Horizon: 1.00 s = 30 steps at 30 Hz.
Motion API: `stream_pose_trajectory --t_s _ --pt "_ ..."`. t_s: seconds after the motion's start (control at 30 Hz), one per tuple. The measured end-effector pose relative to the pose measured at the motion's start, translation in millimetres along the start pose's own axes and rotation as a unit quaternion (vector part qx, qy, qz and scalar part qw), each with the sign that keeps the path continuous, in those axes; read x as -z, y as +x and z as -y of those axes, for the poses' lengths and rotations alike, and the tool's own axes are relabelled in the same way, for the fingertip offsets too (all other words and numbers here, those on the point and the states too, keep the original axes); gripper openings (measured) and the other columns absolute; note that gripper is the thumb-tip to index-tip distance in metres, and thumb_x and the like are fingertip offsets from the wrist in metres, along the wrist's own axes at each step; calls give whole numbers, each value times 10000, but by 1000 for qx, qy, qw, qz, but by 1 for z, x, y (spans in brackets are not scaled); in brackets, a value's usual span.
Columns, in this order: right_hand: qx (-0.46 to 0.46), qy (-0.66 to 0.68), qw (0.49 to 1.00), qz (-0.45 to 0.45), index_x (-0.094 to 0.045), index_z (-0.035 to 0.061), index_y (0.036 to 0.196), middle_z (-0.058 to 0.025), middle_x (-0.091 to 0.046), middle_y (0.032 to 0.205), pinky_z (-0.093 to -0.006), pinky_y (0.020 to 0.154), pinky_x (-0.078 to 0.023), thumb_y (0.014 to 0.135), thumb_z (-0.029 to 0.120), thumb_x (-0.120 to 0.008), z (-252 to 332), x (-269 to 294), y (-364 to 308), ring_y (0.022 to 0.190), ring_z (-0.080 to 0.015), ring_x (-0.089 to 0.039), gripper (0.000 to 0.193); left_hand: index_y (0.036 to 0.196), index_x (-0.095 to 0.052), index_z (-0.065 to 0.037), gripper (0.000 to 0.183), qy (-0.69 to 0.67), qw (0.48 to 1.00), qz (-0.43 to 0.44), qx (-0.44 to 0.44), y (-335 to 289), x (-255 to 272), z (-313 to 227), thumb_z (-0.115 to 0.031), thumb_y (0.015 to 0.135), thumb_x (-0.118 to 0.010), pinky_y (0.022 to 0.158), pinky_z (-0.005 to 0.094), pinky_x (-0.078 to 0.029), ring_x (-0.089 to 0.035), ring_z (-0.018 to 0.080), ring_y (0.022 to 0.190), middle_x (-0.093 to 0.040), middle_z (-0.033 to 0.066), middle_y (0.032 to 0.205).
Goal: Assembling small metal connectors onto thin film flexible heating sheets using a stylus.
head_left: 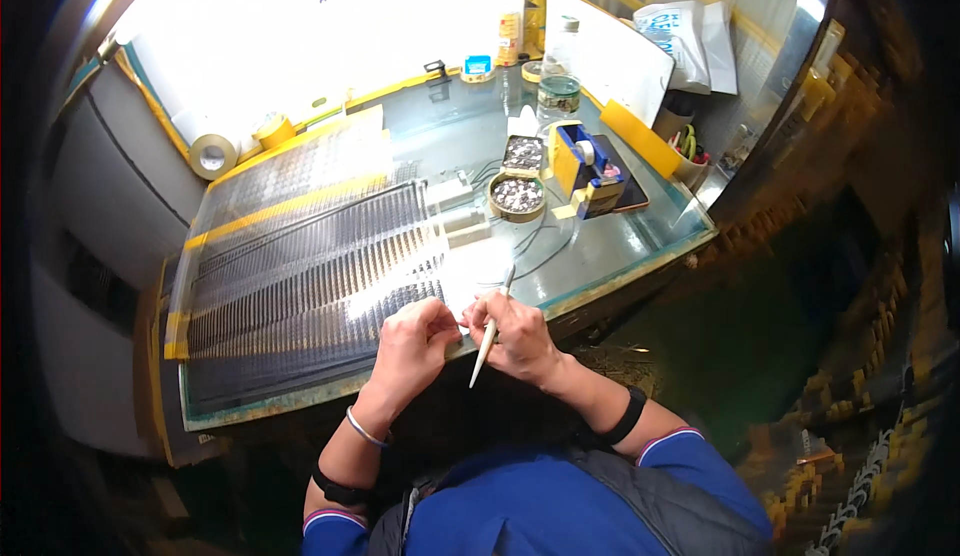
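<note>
At the near edge of the glass-topped table (612, 274), my hands meet finger to finger. My right hand (522, 340) is closed around a slim, pale stick-like tool (484, 356). Its tapered end points down toward me, and a darker end rises above the knuckles. My left hand (410, 344) is pinched shut beside it; something small and whitish shows between the fingertips, too small to name. Just left of my hands lies a wide clear ribbed sheet (310, 281) with dark rows and yellow tape strips.
Beyond my hands stand a round tin (517, 214) of small shiny pieces, a blue tape dispenser (585, 161) and a clear bottle (559, 81). Tape rolls (213, 157) sit at the far left. A pen cup (690, 168) is at the right corner; a bright light panel glows behind.
</note>
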State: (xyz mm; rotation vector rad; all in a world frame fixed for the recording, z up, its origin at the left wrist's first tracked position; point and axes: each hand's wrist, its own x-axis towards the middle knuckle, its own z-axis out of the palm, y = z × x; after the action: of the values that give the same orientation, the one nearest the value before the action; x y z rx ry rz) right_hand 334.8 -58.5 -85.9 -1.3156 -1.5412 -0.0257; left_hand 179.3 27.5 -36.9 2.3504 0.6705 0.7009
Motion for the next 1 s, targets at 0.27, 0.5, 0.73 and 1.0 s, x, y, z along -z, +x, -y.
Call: stream_pose_trajectory --t_s 0.27,0.5,0.73,1.0 --pt "0 12 1000 0 -511 47 933 -98 -611 794 -396 645 -526 770 5 -681 0 -6 -2 740 -307 -656 239 800 -539 17 129 -35 999 -5 22 -5 -5 9 79 767 -647 618 291 -489 -611 165 644 -597 88 706" --pt "9 30 994 -102 -531 39 968 -114 -685 862 -357 685 -553 797 -10 -694 -8 19 -6 813 -259 -703 241 891 -528 3 158 -114 993 -22 25 -15 -3 12 124 817 -599 703 297 -484 -594 181 765 -561 92 829" --pt "-135 -218 823 -507 -555 44 837 -92 -681 804 -318 708 -543 862 64 -718 -81 166 -62 783 -168 -673 166 971 -526 -29 198 -343 934 -99 -3 -42 35 7 108 868 -626 781 219 -464 -551 79 836 -558 22 898" --pt "-248 -381 771 -447 -577 107 841 -66 -671 745 -367 604 -518 788 111 -764 -111 187 -84 695 -311 -678 194 997 -623 24 128 -459 877 -85 109 -67 35 20 -9 886 -678 690 245 -499 -615 127 735 -666 74 859"
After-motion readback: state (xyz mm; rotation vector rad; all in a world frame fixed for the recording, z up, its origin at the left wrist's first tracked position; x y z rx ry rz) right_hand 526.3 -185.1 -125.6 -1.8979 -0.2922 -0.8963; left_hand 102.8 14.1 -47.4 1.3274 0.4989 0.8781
